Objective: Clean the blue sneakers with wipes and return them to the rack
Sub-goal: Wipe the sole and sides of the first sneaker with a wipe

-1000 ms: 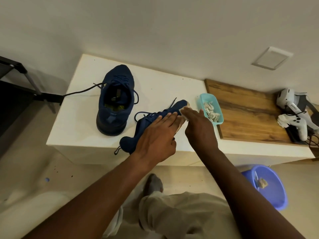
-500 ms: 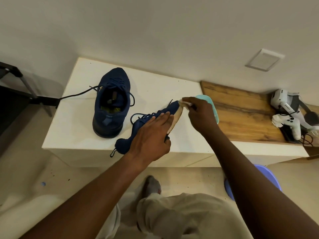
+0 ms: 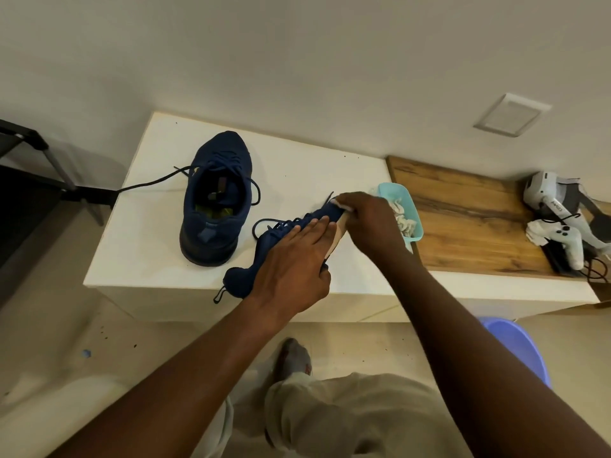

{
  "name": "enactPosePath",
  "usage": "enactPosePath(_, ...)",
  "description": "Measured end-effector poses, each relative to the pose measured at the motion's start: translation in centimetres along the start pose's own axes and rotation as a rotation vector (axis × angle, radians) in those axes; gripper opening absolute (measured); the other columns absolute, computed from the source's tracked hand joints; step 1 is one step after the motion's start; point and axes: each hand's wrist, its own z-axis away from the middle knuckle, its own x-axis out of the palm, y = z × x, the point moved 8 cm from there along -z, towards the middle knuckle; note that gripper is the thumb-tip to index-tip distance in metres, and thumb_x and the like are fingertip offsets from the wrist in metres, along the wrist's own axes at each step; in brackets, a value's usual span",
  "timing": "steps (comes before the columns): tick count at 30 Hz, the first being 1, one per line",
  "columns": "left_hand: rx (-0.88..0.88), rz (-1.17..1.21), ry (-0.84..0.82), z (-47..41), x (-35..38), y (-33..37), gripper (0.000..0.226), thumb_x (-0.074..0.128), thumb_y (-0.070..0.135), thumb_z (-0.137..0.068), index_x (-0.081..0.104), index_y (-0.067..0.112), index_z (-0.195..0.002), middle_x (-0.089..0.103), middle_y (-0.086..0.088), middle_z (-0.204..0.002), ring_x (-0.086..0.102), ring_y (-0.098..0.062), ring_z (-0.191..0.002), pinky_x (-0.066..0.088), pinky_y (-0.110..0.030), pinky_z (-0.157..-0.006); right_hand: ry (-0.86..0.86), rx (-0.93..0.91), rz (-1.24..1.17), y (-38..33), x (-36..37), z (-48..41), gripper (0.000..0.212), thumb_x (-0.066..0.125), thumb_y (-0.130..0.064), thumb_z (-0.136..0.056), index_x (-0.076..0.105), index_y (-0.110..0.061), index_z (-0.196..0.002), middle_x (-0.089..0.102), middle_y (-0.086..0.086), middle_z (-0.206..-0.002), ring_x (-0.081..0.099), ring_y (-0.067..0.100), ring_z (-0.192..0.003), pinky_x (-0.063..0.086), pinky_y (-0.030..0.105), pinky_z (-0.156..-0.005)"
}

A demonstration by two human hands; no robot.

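Note:
One blue sneaker (image 3: 216, 196) stands upright on the white bench top (image 3: 297, 173), toe toward the wall. The second blue sneaker (image 3: 264, 249) lies tipped on its side near the bench's front edge, its pale sole facing right. My left hand (image 3: 294, 262) grips this sneaker across its middle. My right hand (image 3: 367, 223) presses a white wipe (image 3: 340, 204) against the sneaker's toe; most of the wipe is hidden under my fingers.
A teal tray (image 3: 390, 193) of crumpled wipes sits just right of my right hand. A wooden board (image 3: 472, 223) lies further right, with a white headset and controller (image 3: 562, 226). A purple bin (image 3: 519, 345) stands on the floor. A dark rack (image 3: 29, 180) is at the left.
My right hand with the wipe moved from the sole's edge up over the toe of the tipped sneaker. The teal tray shows again beside my right hand. My left hand kept its grip.

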Motion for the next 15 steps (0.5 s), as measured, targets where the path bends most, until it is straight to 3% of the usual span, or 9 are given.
enactPosePath(5, -0.004, -0.011, 0.002, -0.1, 0.1, -0.3, 0.074, 0.064, 0.019, -0.087, 0.037, 0.014, -0.156, 0.034, -0.003, -0.163, 0.035, -0.020, -0.148, 0.017, -0.031, -0.122, -0.085, 0.165, -0.090, 2.3, 0.5, -2.7, 0.041, 0.049, 0.004, -0.091, 0.070, -0.013, -0.122, 0.068, 0.007, -0.123, 0.061, 0.023, -0.114, 0.041, 0.022, -0.092)
enactPosePath(12, 0.011, -0.003, -0.006, -0.1, 0.1, 0.0, 0.076, 0.065, 0.018, -0.088, 0.034, 0.016, -0.156, 0.034, -0.002, -0.163, 0.033, -0.018, -0.149, 0.017, -0.032, -0.124, 0.111, 0.104, -0.013, -0.5, -1.8, 4.7, 0.041, 0.055, 0.004, -0.092, 0.067, -0.015, -0.126, 0.066, 0.001, -0.130, 0.058, 0.018, -0.122, 0.027, 0.016, -0.098)
enactPosePath(15, 0.001, -0.009, -0.001, 0.0, -0.1, 0.0, 0.075, 0.066, 0.018, -0.088, 0.035, 0.014, -0.156, 0.034, -0.004, -0.162, 0.034, -0.020, -0.149, 0.016, -0.031, -0.122, 0.083, 0.052, -0.008, -0.3, -1.1, 3.0, 0.040, 0.057, 0.002, -0.091, 0.067, -0.014, -0.125, 0.067, 0.005, -0.128, 0.061, 0.021, -0.118, 0.034, 0.021, -0.100)
